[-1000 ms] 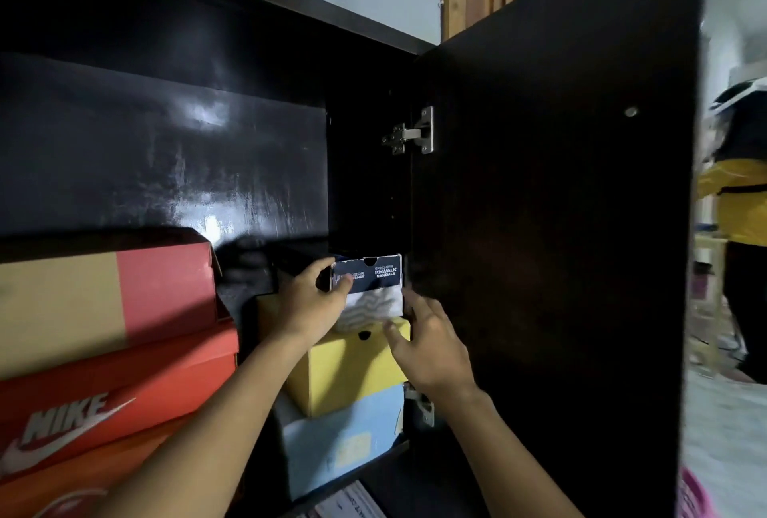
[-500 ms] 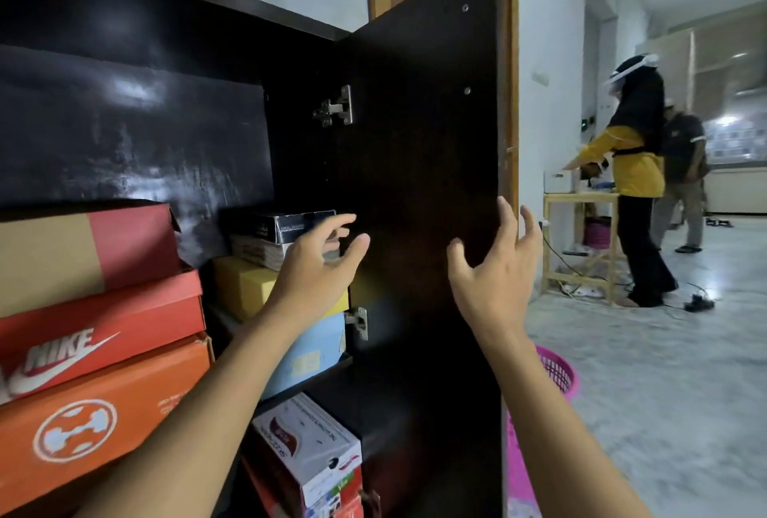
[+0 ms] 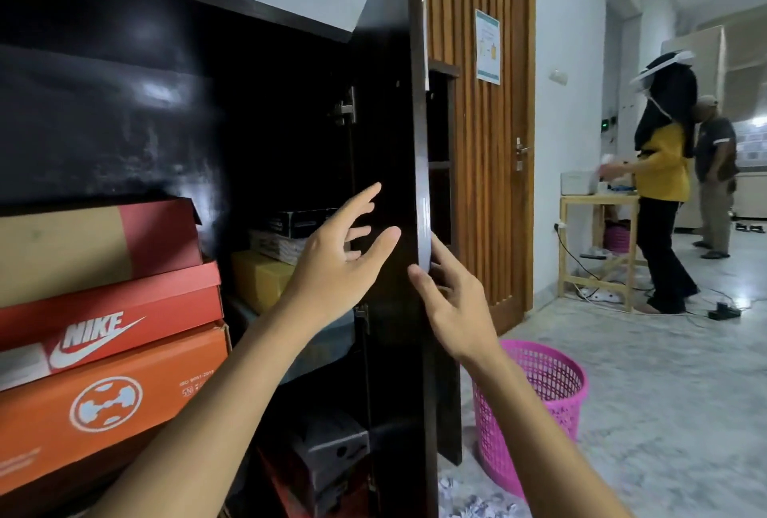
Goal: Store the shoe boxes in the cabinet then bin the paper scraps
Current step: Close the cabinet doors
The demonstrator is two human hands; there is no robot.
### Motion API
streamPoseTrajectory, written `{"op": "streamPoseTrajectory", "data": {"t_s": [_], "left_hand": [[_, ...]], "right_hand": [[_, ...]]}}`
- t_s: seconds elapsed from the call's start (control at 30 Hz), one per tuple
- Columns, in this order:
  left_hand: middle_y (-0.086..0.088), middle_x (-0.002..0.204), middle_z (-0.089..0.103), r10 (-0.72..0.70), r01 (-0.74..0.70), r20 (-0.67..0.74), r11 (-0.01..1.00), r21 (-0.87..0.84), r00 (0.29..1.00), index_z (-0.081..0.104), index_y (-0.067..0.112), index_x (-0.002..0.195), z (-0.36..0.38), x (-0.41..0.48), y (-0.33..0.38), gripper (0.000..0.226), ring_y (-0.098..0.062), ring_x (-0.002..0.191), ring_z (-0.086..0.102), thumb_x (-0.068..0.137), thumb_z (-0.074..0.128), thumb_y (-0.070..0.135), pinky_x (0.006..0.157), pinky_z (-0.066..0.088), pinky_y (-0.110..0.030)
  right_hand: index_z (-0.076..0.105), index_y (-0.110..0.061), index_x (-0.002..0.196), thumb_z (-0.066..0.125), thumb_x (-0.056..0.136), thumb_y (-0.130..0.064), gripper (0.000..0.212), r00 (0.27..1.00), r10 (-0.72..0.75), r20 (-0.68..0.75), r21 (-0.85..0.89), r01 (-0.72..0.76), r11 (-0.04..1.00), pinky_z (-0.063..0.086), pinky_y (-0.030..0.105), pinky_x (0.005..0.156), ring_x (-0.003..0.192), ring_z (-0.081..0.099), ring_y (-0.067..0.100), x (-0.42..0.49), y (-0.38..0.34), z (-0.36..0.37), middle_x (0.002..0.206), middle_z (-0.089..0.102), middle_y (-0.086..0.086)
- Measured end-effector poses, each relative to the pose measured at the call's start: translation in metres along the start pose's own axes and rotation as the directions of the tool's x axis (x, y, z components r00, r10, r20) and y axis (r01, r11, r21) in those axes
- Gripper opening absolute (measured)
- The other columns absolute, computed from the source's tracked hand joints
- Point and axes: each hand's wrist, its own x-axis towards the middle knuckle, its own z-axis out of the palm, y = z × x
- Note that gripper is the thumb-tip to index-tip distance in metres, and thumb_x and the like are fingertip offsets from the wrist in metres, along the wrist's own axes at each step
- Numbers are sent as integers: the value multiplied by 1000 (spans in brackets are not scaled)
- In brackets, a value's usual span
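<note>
The shoe boxes (image 3: 108, 310) are stacked inside the cabinet (image 3: 124, 123). The left hand (image 3: 332, 268) is spread wide and empty. The door (image 3: 398, 102) is pinched at its edge by the right hand (image 3: 452, 310). The paper scraps (image 3: 469, 503), on the floor (image 3: 664, 393) beside the basket (image 3: 539, 413), are judged light and crushable; bunched handfuls are advised.

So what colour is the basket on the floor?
The basket is pink, clearest in the head view.

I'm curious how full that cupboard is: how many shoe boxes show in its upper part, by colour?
Tan and red box: 1
Red Nike box: 1
Orange box: 1
Black box: 1
White patterned box: 1
Yellow box: 1
Total: 6 showing; more may be hidden.
</note>
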Motion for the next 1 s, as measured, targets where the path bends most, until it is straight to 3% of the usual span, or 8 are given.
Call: {"op": "streamPoseTrajectory", "data": {"t_s": [0.2, 0.47, 0.57, 0.63, 0.7, 0.8, 0.9, 1.0], "left_hand": [[8, 152, 36, 36, -20, -144, 994, 109, 989, 28, 41, 149, -30, -5, -8, 66, -9, 137, 39, 93, 61, 30, 110, 40, -36], [52, 122, 38, -60, 71, -197, 996, 51, 979, 33, 47, 143, -89, 1, -54, 64, 5, 119, 49, 94, 60, 15, 86, 41, -5], [58, 116, 26, -140, 146, -202, 989, 11, 969, 31, 46, 144, -108, 6, -67, 62, 2, 124, 44, 97, 56, 14, 93, 52, -34], [59, 107, 36, -179, 180, -208, 984, -17, 962, 30, 44, 145, -118, 10, -78, 61, 19, 87, 54, 98, 52, 11, 85, 52, -49], [48, 113, 52, -192, 194, -217, 981, -16, 957, 30, 45, 145, -127, 15, -91, 61, 16, 64, 53, 99, 50, 10, 72, 52, -41], [10, 139, 53, -189, 199, -250, 980, 17, 950, 28, 48, 144, -136, 22, -115, 62, 7, 88, 60, 100, 48, 10, 74, 51, -28], [19, 121, 59, -201, 218, -264, 975, 34, 943, 26, 49, 146, -144, 30, -138, 63, 6, 82, 55, 100, 48, 12, 82, 49, -36], [-8, 88, 57, -215, 239, -280, 970, 53, 935, 27, 53, 144, -153, 40, -162, 64, -10, 58, 37, 99, 49, 13, 67, 44, -34]], "right_hand": [[21, -38, 155, 56, 100, -34, 65, 978, -151, 143, 39, 147, 988, 27, 33, 121, 147, 21, -3, -6, -13, 76, 161, 25, -19], [12, -58, 146, 55, 97, -48, 65, 968, -194, 156, -37, 202, 979, 20, 10, 105, 148, -1, -9, 5, -15, 156, 163, 3, -26], [11, -52, 151, 57, 95, -50, 72, 951, -188, 244, -110, 220, 969, 28, 20, 99, 146, -11, -11, 16, -13, 174, 161, -7, -30], [11, -48, 153, 61, 94, -46, 78, 944, -179, 279, -117, 218, 969, 33, 27, 104, 146, -13, -10, 24, -12, 188, 158, -13, -31], [10, -46, 155, 63, 94, -42, 81, 941, -152, 302, -134, 200, 971, 36, 36, 111, 147, -15, -7, 30, -11, 202, 157, -16, -31], [6, -41, 157, 61, 95, -41, 82, 939, -112, 324, -186, 180, 966, 28, 48, 119, 148, -21, 0, 38, -10, 222, 160, -20, -24], [4, -38, 157, 59, 95, -41, 83, 940, -92, 328, -249, 180, 952, 18, 49, 123, 147, -25, 4, 46, -7, 238, 160, -24, -21], [3, -39, 157, 60, 94, -44, 85, 943, -75, 324, -306, 179, 935, 16, 51, 122, 146, -25, 5, 54, -1, 251, 162, -22, -17]]}}
